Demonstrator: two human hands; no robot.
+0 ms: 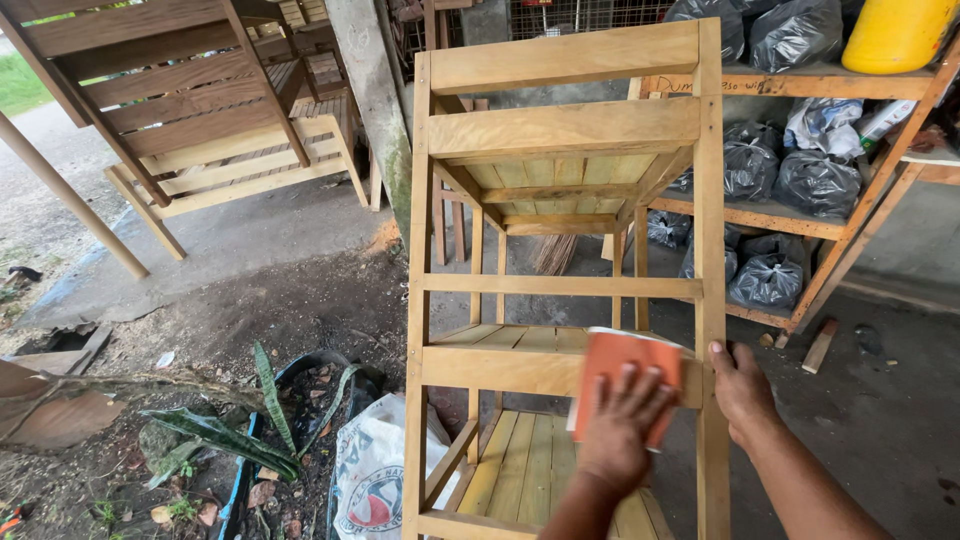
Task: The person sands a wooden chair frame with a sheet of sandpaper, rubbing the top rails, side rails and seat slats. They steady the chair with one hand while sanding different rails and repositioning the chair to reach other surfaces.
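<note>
Head view: left hand flat on orange sandpaper, right hand seemingly gripping shelf post.

Matt, pale bare-wood shelf frame; rough orange sandpaper sheet; glossy black plastic bags behind.

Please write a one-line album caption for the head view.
Left hand presses orange sandpaper on a wooden shelf frame; right hand grips its upright.

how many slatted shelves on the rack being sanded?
3 show on the wooden rack: top shelf, middle shelf beside the orange sanding sheet under the left hand, and bottom shelf. The frame's lower edge may cut off more.
</note>
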